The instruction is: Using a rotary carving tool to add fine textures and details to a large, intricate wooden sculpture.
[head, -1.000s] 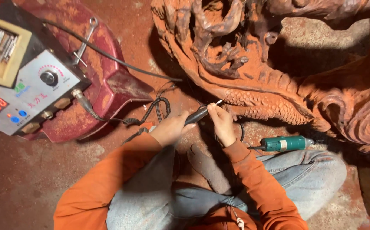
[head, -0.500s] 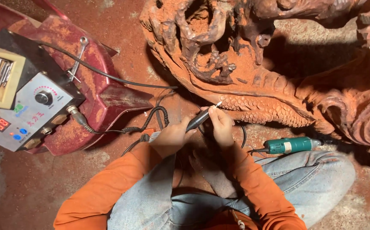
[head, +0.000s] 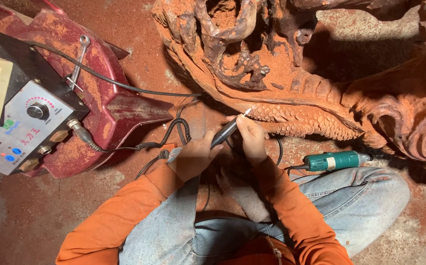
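Both hands grip a slim black rotary handpiece [head: 224, 133]. My left hand [head: 193, 156] wraps its rear end, where a coiled cord leaves it. My right hand [head: 251, 138] pinches the front near the bit. The bit's tip touches the scaled edge of a large reddish wood carving [head: 296, 118], which is coated in red sawdust. I sit on the floor in jeans and orange sleeves.
A grey control box [head: 24, 130] with a knob, buttons and a red display sits on a dark red stool [head: 110, 105] at the left; a wrench [head: 78, 61] lies on the stool. A green power tool [head: 333, 160] rests by my right knee. Red dust covers the floor.
The view has shifted slightly, so the control box and carving sit further left. My hands and the handpiece stay at the same scaled edge of the carving.
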